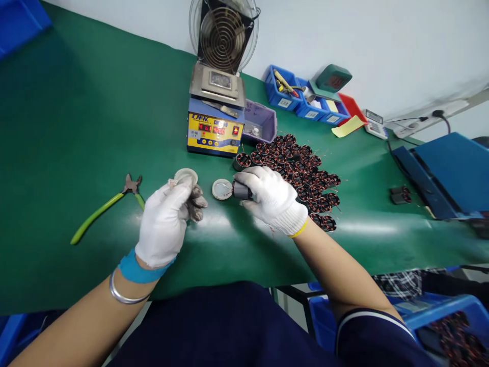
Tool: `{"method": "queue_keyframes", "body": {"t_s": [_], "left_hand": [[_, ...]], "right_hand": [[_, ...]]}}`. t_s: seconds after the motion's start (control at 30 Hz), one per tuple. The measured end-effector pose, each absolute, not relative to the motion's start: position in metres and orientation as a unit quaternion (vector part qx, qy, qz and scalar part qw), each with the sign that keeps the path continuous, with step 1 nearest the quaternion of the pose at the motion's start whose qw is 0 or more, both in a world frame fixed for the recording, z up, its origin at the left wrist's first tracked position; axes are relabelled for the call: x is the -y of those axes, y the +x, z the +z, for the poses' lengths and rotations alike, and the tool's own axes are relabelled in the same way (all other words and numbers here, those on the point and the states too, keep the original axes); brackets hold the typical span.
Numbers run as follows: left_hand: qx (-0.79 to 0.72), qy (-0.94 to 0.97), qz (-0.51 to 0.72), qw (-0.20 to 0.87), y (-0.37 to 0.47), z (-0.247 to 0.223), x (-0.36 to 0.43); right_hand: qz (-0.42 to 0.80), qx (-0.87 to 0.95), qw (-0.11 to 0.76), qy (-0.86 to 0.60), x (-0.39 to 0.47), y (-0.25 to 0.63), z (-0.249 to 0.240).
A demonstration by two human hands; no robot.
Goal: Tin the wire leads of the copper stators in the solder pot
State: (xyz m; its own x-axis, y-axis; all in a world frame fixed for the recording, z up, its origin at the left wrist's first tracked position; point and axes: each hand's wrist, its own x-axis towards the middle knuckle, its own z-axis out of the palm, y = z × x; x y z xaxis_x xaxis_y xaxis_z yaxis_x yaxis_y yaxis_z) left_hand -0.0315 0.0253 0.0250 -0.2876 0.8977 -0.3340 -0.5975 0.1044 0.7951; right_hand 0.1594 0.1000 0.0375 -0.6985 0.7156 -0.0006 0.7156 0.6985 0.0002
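Observation:
My right hand (269, 196), in a white glove, grips a dark cylindrical motor stator (241, 190) lying on its side. Thin wire leads from the stator reach over a small round dish (221, 189) with a grey surface. To the left, my gloved left hand (168, 216) has its fingers curled and its thumb pressed on a small whitish round lid (186, 176). Grey stains mark the fingertips of both gloves. Close beside my right hand stand several copper-wound stators (294, 163) in a cluster. Green-handled cutters (103, 208) lie left of my left hand.
A yellow-fronted solder pot (214, 133) with red digits stands at the back, a fan (222, 34) behind it. Right of it are a purple bin (269, 122) and blue bins (284, 99). A blue box (451, 171) and a stator pair (400, 194) lie farther right.

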Motion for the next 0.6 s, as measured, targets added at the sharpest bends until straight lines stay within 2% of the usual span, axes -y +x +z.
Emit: {"method": "queue_keyframes", "body": {"t_s": [0.23, 0.6], "left_hand": [[-0.467, 0.163, 0.657, 0.568, -0.033, 0.026, -0.023], [-0.452, 0.157, 0.661, 0.578, -0.031, 0.029, -0.018]], "right_hand": [[0.007, -0.907, 0.063, 0.416, -0.103, 0.145, 0.045], [0.011, -0.894, 0.012, 0.448, -0.097, 0.141, 0.053]]}}
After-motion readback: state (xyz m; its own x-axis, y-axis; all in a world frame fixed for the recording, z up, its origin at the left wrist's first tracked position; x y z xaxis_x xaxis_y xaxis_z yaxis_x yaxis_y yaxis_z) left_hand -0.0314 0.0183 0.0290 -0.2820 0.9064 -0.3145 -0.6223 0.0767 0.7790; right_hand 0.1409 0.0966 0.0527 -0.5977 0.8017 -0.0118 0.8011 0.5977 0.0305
